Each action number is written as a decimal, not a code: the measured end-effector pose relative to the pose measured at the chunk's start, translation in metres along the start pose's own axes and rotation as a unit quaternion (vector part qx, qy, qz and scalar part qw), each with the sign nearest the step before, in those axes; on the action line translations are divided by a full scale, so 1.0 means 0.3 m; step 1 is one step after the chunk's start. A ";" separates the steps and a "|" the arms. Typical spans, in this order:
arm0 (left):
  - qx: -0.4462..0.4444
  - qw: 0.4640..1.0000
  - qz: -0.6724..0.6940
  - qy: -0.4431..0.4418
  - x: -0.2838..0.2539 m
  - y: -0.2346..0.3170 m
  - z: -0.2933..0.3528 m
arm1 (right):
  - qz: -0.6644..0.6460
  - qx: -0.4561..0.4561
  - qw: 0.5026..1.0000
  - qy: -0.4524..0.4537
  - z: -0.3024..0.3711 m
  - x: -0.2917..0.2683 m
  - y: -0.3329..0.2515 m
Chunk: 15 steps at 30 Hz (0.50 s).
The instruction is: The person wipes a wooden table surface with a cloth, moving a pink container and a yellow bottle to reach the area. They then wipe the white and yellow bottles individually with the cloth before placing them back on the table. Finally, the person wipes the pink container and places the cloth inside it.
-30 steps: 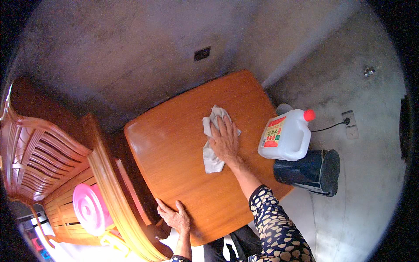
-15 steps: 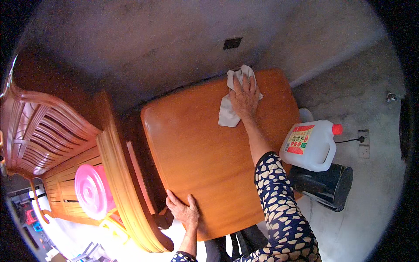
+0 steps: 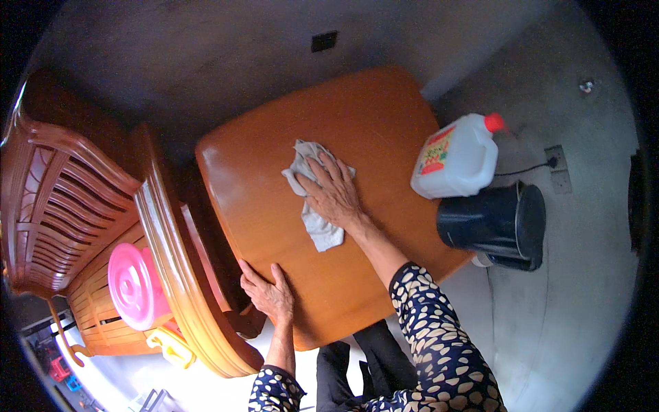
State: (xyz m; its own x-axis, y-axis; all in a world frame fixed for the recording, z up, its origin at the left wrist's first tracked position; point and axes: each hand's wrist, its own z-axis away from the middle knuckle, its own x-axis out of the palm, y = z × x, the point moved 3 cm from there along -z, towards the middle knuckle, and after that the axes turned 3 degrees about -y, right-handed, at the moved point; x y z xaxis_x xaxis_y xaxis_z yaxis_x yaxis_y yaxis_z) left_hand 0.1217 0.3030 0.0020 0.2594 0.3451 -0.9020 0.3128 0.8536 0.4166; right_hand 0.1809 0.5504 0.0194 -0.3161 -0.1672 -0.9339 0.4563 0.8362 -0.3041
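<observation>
A brown wooden table with rounded corners spreads out in front of me. My right hand lies flat with fingers spread on a pale grey cloth, pressing it against the middle of the tabletop. Part of the cloth is hidden under the palm. My left hand rests on the table's left edge near me, its fingers stretched out and holding nothing. To the right of the cloth, at the table's right edge, stands a white plastic jug with a red cap and a red and yellow label.
A dark electric kettle is at the right edge beside the jug. A cord runs to a wall socket. On the left is a wooden bench with a pink lidded bucket and a yellow plastic item. A grey wall borders the far side.
My right hand has drawn the cloth from the table's far edge toward me and left, to the middle. My left hand stays on the left edge. The view has shifted.
</observation>
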 end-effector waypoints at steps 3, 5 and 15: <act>-0.006 1.000 0.012 -0.006 0.007 -0.021 0.004 | 0.044 0.047 0.998 -0.019 0.181 -0.046 0.006; -0.002 1.000 0.022 -0.011 0.004 -0.025 0.007 | 0.059 0.070 0.996 0.005 0.305 -0.071 0.016; -0.023 0.980 0.175 -0.091 -0.027 -0.240 0.256 | 0.109 0.185 0.977 0.016 0.672 -0.133 -0.056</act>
State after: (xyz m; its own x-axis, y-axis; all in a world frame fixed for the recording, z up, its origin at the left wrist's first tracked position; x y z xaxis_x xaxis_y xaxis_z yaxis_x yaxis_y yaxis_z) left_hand 0.1673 0.2087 -0.0119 0.5043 0.5478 -0.6675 0.1351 0.7135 0.6875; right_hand 0.3537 0.4377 0.0240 -0.2007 0.0144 -0.9795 0.7825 0.6040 -0.1514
